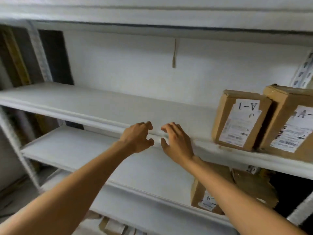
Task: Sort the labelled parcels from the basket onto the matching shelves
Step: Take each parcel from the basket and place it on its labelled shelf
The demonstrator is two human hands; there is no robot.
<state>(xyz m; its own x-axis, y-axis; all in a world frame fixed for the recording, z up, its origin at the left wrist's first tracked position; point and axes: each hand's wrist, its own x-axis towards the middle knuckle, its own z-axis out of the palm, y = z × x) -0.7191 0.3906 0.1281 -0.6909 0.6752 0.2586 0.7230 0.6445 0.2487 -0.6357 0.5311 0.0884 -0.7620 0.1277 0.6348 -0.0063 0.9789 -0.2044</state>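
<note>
head view is showing the a-1 parcel (240, 119) standing at the right end of the middle shelf (84, 102), with a second parcel (289, 126) just beside it, further right. a third parcel (203, 195) is sitting on the lower shelf (84, 150), beneath them. the left hand (137, 138) and right hand (176, 141) are hovering side by side at the middle shelf's front lip, fingers loosely curled, apart, gripping nothing.
</note>
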